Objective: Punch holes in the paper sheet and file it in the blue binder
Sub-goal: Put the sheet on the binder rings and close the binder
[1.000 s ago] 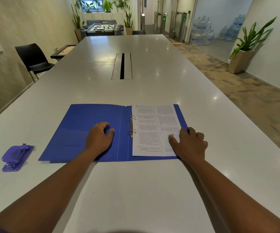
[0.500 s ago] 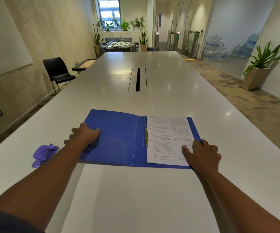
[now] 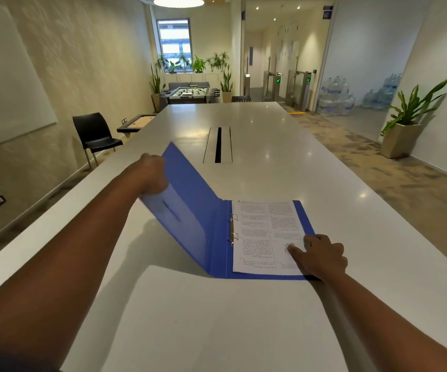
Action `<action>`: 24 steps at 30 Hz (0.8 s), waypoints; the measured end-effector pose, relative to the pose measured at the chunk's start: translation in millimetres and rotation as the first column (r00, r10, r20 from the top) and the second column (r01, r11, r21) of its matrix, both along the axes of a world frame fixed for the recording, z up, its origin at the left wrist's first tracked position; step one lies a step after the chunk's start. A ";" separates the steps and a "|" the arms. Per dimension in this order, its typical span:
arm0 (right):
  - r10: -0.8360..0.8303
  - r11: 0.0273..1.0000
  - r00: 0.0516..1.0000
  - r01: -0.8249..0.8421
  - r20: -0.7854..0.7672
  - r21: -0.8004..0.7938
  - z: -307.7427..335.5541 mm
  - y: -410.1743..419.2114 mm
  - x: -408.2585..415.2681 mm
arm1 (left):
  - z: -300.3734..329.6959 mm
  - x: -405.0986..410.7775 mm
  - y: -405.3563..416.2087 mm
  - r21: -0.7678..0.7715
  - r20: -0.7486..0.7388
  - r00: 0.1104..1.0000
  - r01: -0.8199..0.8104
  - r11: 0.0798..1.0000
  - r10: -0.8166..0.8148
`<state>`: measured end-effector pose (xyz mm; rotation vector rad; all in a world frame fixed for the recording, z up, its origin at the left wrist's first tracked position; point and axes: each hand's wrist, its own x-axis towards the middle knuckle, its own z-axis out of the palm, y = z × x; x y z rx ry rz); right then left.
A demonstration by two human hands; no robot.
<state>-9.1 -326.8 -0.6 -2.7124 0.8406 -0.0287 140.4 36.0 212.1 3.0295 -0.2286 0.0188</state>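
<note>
Sheet [image 3: 266,234] already on rings, flat under my right hand [image 3: 321,255], fingers spread pressing it. Left hand [image 3: 154,174] pinches binder [image 3: 190,210] cover edge, lifted half up. Closing step; next I swing cover right over sheet, pull right hand clear.

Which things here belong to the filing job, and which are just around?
Job:
blue binder, cover lifted by left hand
paper sheet on the rings, under right hand

Around:
black chair
potted plant
water bottles
</note>
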 end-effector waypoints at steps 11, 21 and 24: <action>-0.093 0.890 0.973 -0.014 0.212 0.455 6.1 -22.5 -8.0 | 0.7 -68.4 -99.6 -0.774 -0.061 0.902 0.228 0.590 -0.428; -0.336 0.205 0.929 -0.087 0.154 0.975 27.6 -45.1 -25.2 | -143.3 -69.2 -124.8 -0.427 -0.152 0.852 0.400 0.811 -0.501; -0.331 0.256 0.927 -0.090 0.175 0.962 27.1 -49.6 -23.9 | -171.0 -68.6 -128.6 -0.253 -0.104 0.885 0.418 0.872 -0.454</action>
